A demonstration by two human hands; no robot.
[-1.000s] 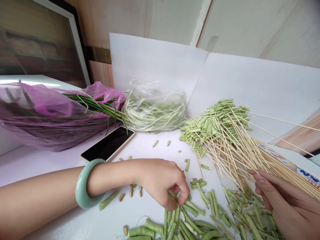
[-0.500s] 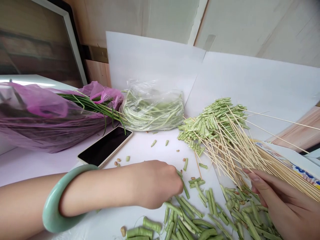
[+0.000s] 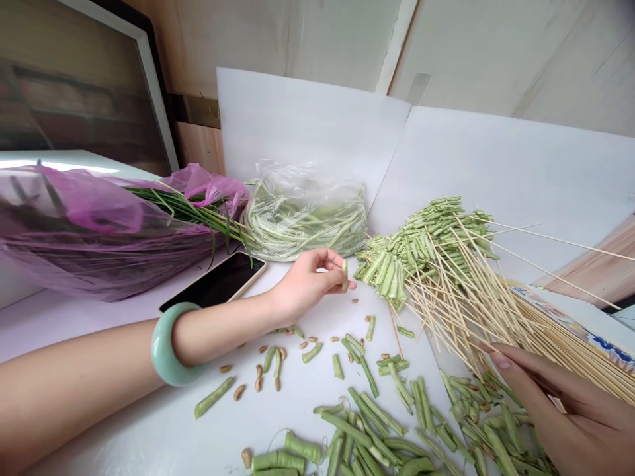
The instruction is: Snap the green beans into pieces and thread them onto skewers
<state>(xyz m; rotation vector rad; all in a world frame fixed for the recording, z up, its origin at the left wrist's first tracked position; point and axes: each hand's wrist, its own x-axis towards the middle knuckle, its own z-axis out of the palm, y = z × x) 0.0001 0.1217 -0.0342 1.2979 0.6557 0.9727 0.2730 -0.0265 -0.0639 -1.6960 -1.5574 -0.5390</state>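
Note:
My left hand (image 3: 305,283), with a pale green bangle (image 3: 166,344) on the wrist, pinches a short green bean piece (image 3: 344,274) between thumb and fingers, just left of the heap of skewered beans (image 3: 421,244). My right hand (image 3: 560,410) lies at the lower right, fingers pressed together over the bare ends of the bamboo skewers (image 3: 536,324). Loose cut bean pieces (image 3: 377,416) and small brown seeds (image 3: 258,380) are scattered on the white table (image 3: 124,436) between my hands.
A clear bag of long beans (image 3: 307,215) leans against white paper at the back. A pink bag of green chives (image 3: 99,225) lies at the left. A phone (image 3: 215,284) rests face up beside my left forearm. A printed packet (image 3: 585,330) lies under the skewers.
My left hand has left the loose pile at the front and moved up and back toward the skewered heap, now pinching one bean piece. My right hand has barely moved.

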